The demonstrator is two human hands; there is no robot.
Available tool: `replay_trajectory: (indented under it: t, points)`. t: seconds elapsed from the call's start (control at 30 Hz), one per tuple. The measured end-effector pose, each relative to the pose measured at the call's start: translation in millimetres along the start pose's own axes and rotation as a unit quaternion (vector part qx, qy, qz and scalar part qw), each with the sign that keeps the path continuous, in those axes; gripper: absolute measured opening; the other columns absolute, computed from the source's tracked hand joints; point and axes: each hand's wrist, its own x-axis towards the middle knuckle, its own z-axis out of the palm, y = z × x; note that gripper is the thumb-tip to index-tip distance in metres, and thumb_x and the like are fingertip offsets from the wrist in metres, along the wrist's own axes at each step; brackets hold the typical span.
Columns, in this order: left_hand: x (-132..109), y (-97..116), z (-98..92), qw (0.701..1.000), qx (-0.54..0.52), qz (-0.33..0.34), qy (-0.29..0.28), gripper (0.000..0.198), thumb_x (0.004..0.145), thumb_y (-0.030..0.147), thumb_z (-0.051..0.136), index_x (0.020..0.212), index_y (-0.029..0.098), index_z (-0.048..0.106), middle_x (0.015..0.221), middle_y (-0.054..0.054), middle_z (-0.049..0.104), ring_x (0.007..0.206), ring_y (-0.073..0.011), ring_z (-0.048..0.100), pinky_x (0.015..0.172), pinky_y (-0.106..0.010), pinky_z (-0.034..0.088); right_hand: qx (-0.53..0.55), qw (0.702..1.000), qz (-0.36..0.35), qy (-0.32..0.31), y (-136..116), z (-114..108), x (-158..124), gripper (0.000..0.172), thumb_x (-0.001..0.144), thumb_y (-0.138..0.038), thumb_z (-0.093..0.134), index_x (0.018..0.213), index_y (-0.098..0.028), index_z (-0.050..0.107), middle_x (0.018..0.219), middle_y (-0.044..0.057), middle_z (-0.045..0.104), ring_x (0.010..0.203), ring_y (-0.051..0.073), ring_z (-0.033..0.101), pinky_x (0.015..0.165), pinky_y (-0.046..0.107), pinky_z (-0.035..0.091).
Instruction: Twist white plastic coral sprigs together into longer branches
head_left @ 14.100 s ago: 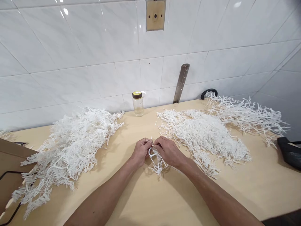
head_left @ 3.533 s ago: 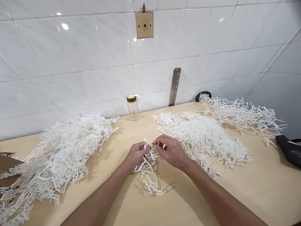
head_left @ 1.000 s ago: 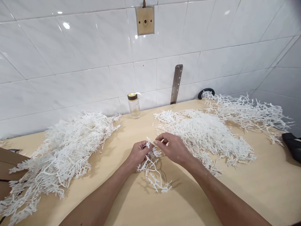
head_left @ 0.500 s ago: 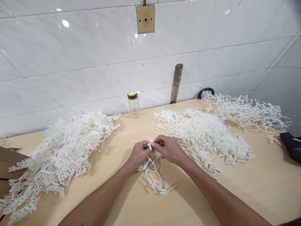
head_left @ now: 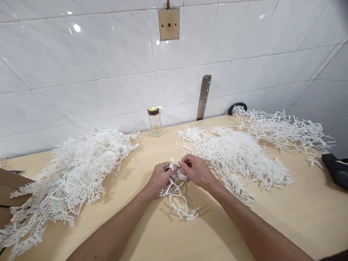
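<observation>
My left hand [head_left: 161,178] is closed in a pinch around a white, branching artificial sprig [head_left: 182,208], its forked tip poking up above the thumb. The sprig's thin twigs hang down towards me, just over the tan table [head_left: 152,232]. Close on the right, my right hand [head_left: 198,171] has thumb and forefinger pinched together beside the sprig's upper part. Whatever lies between those fingertips is too small to make out. White twigs also show under the right fingers, and my palms hide part of the bunch.
Heaps of similar white sprigs lie left [head_left: 84,170] and right [head_left: 239,156], with a looser pile [head_left: 282,128] farther back. A clear lidded bottle [head_left: 156,125] stands near the tiled wall. A metal strip [head_left: 203,98] leans there. A black curved object [head_left: 335,170] sits far right.
My right fingertips have drawn slightly right, away from the sprig's tip, leaving a small gap between the hands. The hanging twigs have shifted a little upward.
</observation>
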Motion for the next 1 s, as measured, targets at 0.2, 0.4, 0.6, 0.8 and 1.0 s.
replay_trajectory:
  t: [0.2, 0.4, 0.6, 0.8, 1.0]
  points:
    - [1.6, -4.6, 2.3, 0.999, 0.019, 0.041, 0.02, 0.043, 0.066, 0.052, 0.077, 0.075, 0.013, 0.062, 0.06, 0.001, 0.056, 0.048, -0.0086, 0.048, 0.047, -0.02, 0.037, -0.056, 0.998, 0.01, -0.004, -4.5, -1.3, -1.2, 0.012, 0.078, -0.025, 0.053, 0.072, -0.019, 0.06, 0.062, -0.001, 0.064, 0.048, 0.012, 0.059, 0.046, 0.021, 0.041]
    - [3.3, -9.7, 2.4, 0.998, 0.01, 0.051, 0.028, 0.042, 0.066, 0.051, 0.078, 0.078, 0.013, 0.063, 0.061, 0.0, 0.057, 0.049, -0.0095, 0.049, 0.048, -0.02, 0.037, -0.064, 0.996, -0.014, -0.056, -8.4, -7.3, -1.1, 0.021, 0.081, -0.025, 0.05, 0.065, -0.018, 0.062, 0.055, -0.002, 0.058, 0.044, 0.012, 0.058, 0.042, 0.02, 0.038]
    - [1.6, -7.8, 2.6, 0.999, 0.012, 0.048, 0.021, 0.041, 0.069, 0.051, 0.076, 0.079, 0.014, 0.061, 0.06, 0.002, 0.055, 0.049, -0.0094, 0.049, 0.047, -0.02, 0.037, -0.096, 0.994, -0.037, -0.045, -3.7, -4.7, -1.0, 0.015, 0.081, -0.021, 0.05, 0.07, -0.019, 0.06, 0.062, -0.002, 0.061, 0.055, 0.013, 0.059, 0.052, 0.023, 0.04]
    - [0.0, -1.6, 1.5, 0.999, 0.017, 0.028, 0.003, 0.042, 0.068, 0.053, 0.075, 0.076, 0.015, 0.059, 0.058, 0.002, 0.053, 0.048, -0.0093, 0.049, 0.047, -0.02, 0.037, -0.195, 0.974, -0.112, 0.011, 0.7, 4.5, -2.2, 0.017, 0.085, -0.016, 0.047, 0.07, -0.02, 0.054, 0.068, 0.0, 0.061, 0.062, 0.014, 0.053, 0.058, 0.025, 0.036]
    - [-2.5, -1.0, -0.6, 0.998, -0.018, 0.016, -0.057, 0.042, 0.068, 0.051, 0.077, 0.078, 0.015, 0.059, 0.058, 0.002, 0.055, 0.048, -0.0091, 0.051, 0.048, -0.021, 0.038, -0.208, 0.971, -0.105, 0.052, 6.8, 9.1, 2.7, 0.013, 0.083, -0.014, 0.048, 0.073, -0.019, 0.053, 0.07, 0.001, 0.06, 0.063, 0.015, 0.052, 0.06, 0.026, 0.036]
